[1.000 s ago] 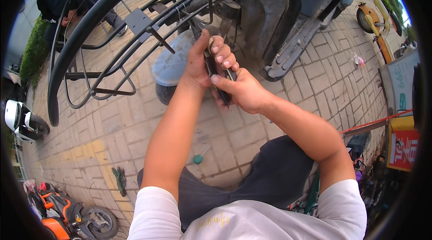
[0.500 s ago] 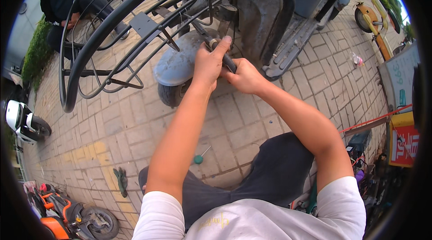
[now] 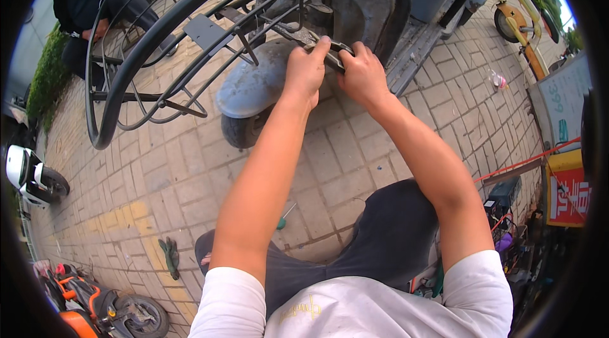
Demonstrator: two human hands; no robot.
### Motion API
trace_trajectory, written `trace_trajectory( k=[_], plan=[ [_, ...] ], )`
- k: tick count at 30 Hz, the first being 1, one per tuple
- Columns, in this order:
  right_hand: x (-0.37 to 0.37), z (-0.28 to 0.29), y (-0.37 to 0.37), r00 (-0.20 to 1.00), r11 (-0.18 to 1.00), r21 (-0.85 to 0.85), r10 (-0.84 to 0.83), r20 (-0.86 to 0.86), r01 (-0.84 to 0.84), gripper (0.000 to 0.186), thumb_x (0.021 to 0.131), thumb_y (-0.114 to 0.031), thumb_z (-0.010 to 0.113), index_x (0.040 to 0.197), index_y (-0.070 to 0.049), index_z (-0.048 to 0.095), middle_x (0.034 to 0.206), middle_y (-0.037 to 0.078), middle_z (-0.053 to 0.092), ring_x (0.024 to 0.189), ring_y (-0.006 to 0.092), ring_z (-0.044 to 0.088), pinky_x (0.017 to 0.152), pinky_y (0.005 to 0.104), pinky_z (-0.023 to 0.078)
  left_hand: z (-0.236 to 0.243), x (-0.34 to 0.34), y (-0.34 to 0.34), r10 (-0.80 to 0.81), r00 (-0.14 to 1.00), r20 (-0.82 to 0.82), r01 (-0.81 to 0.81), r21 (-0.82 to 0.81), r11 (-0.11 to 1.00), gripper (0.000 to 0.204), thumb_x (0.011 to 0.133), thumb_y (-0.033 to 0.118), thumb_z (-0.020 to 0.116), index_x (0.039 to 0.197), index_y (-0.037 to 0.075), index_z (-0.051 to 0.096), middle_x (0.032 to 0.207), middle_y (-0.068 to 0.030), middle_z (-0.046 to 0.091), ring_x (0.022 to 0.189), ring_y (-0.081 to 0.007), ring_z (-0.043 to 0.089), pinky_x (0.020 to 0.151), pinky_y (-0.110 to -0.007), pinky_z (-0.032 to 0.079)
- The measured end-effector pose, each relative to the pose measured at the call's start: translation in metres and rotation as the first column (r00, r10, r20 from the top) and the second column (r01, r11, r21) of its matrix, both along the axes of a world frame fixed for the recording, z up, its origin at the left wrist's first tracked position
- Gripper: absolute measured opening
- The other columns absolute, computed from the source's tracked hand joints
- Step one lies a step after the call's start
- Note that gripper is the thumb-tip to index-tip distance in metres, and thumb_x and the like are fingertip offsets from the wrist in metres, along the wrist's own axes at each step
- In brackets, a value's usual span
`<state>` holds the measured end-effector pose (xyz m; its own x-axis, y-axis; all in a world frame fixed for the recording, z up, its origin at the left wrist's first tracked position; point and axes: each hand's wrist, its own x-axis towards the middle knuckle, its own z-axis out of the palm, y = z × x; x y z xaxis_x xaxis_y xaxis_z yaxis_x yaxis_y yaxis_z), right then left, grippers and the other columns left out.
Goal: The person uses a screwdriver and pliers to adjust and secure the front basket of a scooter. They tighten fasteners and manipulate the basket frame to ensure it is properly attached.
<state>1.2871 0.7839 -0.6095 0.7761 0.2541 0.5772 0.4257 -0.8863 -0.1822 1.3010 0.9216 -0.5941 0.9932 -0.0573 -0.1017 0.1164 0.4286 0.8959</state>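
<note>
A pair of pliers (image 3: 332,59) with a metal head and long handles points up and left, at the frame just above the scooter's blue-grey front mudguard (image 3: 250,81). My left hand (image 3: 306,73) is closed round it near the head, thumb pressed along the top. The fingers of my right hand (image 3: 364,73) wrap over the handle end, to the right of the left hand. Over the mudguard hangs the black wire basket (image 3: 109,106) of the scooter. What the jaws bite on is too small and partly hidden to tell.
A screwdriver (image 3: 281,222) with a green handle lies on the paving, partly behind my left forearm. Dark gloves (image 3: 169,257) lie farther left. An orange scooter (image 3: 104,303) stands at lower left, a white one (image 3: 32,176) above it. A person (image 3: 85,14) sits at upper left.
My right hand has moved up and to the right, from below the handle to over its end. The pliers' handles now show apart. My left hand has shifted slightly right.
</note>
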Motion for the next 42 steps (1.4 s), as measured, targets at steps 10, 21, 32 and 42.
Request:
trace_trajectory(
  k=[10,21,32,42],
  plan=[
    [-0.053,0.068,-0.026,-0.007,0.245,0.79,0.956,-0.292,0.562,0.029,0.096,-0.024,0.055,0.106,0.003,0.061,0.111,0.021,0.063,0.101,0.0394,0.064,0.086,0.0579,0.052,0.029,-0.064,0.011,-0.018,1.0,-0.023,0.018,0.002,1.0,0.03,0.089,0.033,0.067,0.092,0.005,0.058,0.081,-0.0027,0.059,0.066,-0.0094,0.055,0.056,-0.023,0.043],
    [-0.037,0.043,0.005,-0.224,0.047,0.661,0.957,0.186,0.749,0.033,0.099,-0.03,0.046,0.1,0.0,0.06,0.12,0.033,0.056,0.11,0.0449,0.059,0.092,0.0593,0.048,0.056,-0.062,0.043,0.12,0.982,-0.148,-0.098,0.148,0.984,0.029,0.086,0.028,0.07,0.088,0.0,0.062,0.075,-0.0047,0.06,0.066,-0.01,0.053,0.061,-0.023,0.042],
    [-0.042,0.064,0.012,-0.129,0.065,0.596,0.989,0.066,0.8,0.036,0.1,-0.035,0.045,0.085,-0.004,0.053,0.092,0.023,0.06,0.077,0.0345,0.062,0.068,0.0513,0.054,0.066,-0.061,0.049,0.012,0.971,-0.238,0.011,0.098,0.995,0.027,0.091,0.03,0.065,0.089,0.003,0.064,0.077,-0.0027,0.063,0.067,-0.0113,0.058,0.063,-0.025,0.044],
    [-0.036,0.066,0.018,0.116,0.508,0.752,0.792,-0.6,0.42,0.031,0.096,-0.029,0.057,0.092,0.002,0.057,0.072,0.008,0.059,0.061,0.0174,0.061,0.053,0.0344,0.053,0.029,-0.045,0.057,-0.135,0.968,-0.213,0.137,-0.005,0.991,0.028,0.093,0.034,0.063,0.098,0.007,0.064,0.088,-0.0002,0.064,0.083,-0.0108,0.056,0.077,-0.029,0.041]
  ],
)
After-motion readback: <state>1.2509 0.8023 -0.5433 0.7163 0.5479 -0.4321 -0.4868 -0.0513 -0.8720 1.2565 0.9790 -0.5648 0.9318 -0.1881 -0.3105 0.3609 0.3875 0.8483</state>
